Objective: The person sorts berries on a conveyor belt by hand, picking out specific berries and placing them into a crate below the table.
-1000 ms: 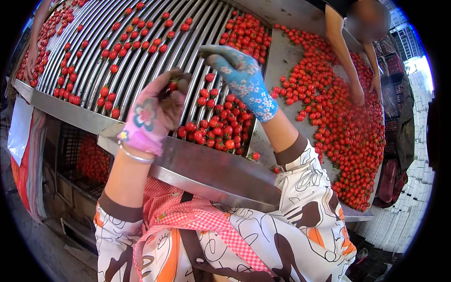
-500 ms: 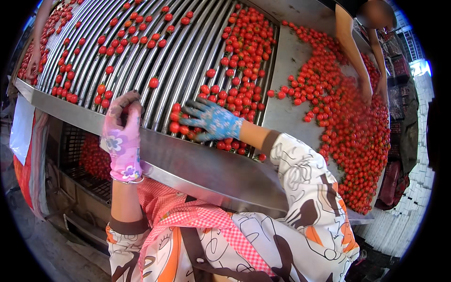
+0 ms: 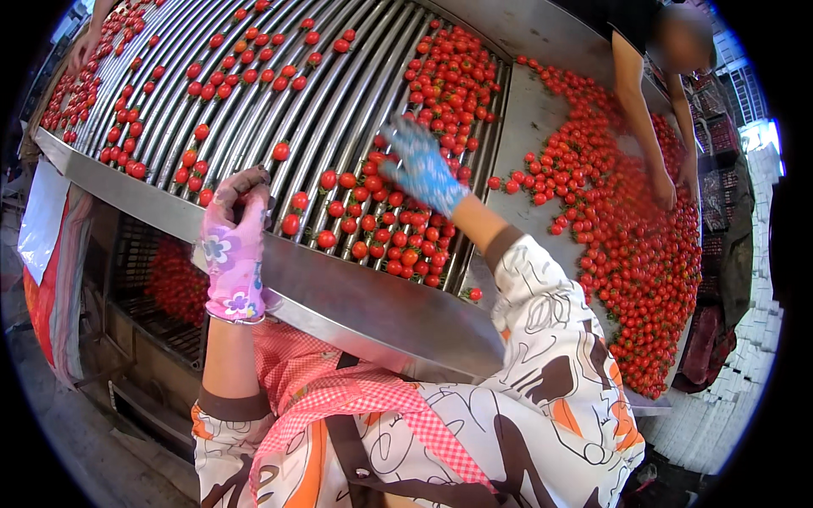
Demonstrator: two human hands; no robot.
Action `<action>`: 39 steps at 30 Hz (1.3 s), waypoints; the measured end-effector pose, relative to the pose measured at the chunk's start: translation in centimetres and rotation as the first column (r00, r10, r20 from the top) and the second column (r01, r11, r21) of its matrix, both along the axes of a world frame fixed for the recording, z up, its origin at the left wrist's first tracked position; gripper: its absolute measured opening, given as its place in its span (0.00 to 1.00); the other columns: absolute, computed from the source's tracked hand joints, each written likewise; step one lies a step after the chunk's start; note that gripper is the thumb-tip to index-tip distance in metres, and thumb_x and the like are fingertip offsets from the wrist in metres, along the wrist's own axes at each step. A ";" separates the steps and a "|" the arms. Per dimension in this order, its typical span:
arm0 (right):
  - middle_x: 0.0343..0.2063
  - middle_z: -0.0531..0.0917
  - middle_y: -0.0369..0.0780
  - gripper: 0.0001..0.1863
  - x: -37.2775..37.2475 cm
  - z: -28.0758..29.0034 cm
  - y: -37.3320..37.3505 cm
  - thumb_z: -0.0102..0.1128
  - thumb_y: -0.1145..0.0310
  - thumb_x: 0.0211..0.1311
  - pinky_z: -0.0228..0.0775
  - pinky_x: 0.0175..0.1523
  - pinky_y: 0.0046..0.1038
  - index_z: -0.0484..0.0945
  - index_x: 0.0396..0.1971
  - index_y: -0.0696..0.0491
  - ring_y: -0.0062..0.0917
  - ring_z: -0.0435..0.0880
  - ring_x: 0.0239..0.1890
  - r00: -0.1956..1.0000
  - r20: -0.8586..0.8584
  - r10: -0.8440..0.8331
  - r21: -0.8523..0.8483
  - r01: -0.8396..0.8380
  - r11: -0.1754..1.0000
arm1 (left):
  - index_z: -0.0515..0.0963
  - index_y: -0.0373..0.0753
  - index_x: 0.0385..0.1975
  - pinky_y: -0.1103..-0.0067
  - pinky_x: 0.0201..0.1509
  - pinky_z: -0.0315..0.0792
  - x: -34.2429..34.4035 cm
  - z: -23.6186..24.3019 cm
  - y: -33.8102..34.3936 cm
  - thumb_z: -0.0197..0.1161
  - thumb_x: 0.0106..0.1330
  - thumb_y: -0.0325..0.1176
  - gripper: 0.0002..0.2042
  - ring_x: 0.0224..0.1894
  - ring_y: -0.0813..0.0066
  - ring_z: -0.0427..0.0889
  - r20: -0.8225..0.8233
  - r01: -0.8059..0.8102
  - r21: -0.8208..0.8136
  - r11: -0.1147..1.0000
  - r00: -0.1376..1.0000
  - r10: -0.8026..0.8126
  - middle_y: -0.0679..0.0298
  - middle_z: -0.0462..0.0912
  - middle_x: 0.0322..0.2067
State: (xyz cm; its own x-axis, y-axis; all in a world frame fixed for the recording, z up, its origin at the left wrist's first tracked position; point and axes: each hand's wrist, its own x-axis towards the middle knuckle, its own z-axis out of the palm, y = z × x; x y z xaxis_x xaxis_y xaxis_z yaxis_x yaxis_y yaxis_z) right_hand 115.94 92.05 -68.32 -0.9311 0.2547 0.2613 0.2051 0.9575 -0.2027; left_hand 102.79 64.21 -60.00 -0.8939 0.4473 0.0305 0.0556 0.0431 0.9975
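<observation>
My left hand (image 3: pixel 235 237), in a pink floral glove with darkened fingertips, is curled at the near edge of the steel rollers (image 3: pixel 320 127); what it holds, if anything, is hidden. My right hand (image 3: pixel 421 169), in a blue floral glove, has its fingers spread over the dense group of red cherry tomatoes (image 3: pixel 445 85) on the right part of the rollers. More tomatoes lie loose in front of it and farther left between the bars. A large pile of tomatoes (image 3: pixel 618 262) covers the steel tray (image 3: pixel 531 93) to the right.
A co-worker (image 3: pixel 635 85) leans over the tray at right, both hands in the pile. Another person's hand (image 3: pixel 83 51) shows at upper left. A dark crate (image 3: pixel 135 279) of tomatoes sits below the rollers, beside hanging bags (image 3: pixel 47 229). Stacked crates (image 3: pixel 711 118) stand beyond the tray.
My left hand came down and left, then stayed near the edge. My right hand went down among the tomatoes, then up again; tomatoes there are now more spread toward the near left.
</observation>
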 end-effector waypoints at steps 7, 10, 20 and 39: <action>0.66 0.59 0.48 0.38 11.0 -2.5 1.2 0.59 0.52 0.56 0.40 0.71 0.47 0.58 0.66 0.49 0.47 0.54 0.68 0.951 0.164 -0.261 0.150 0.238 0.960 | 0.79 0.33 0.42 0.90 0.28 0.68 0.7 0.6 0.4 0.57 0.63 0.22 0.09 0.27 0.89 0.73 0.007 0.031 -0.001 1.000 1.000 -0.031 0.69 0.79 0.29; 0.62 0.63 0.49 0.37 12.4 -3.3 1.6 0.64 0.56 0.52 0.44 0.69 0.48 0.62 0.62 0.50 0.46 0.59 0.65 0.939 0.008 -0.343 0.173 0.336 0.926 | 0.79 0.35 0.41 0.90 0.28 0.68 0.8 0.4 0.5 0.58 0.63 0.23 0.08 0.26 0.89 0.73 -0.016 0.030 0.000 1.000 0.999 -0.030 0.69 0.79 0.29; 0.33 0.77 0.43 0.16 3.5 -2.2 -10.4 0.54 0.66 0.55 0.68 0.44 0.39 0.77 0.43 0.55 0.38 0.77 0.38 0.876 0.066 0.477 -0.106 -0.469 0.877 | 0.79 0.35 0.41 0.87 0.34 0.70 0.4 -1.5 0.6 0.58 0.63 0.23 0.08 0.31 0.86 0.75 -0.074 0.014 -0.031 0.999 0.997 -0.016 0.68 0.81 0.33; 0.61 0.66 0.47 0.29 9.5 -2.9 -3.4 0.56 0.55 0.59 0.54 0.64 0.47 0.67 0.60 0.47 0.44 0.63 0.63 0.998 0.062 -0.024 0.088 0.018 0.996 | 0.80 0.34 0.40 0.87 0.37 0.72 2.8 -1.4 1.6 0.58 0.63 0.22 0.08 0.34 0.85 0.78 -0.038 0.009 0.000 1.000 0.999 -0.009 0.67 0.82 0.34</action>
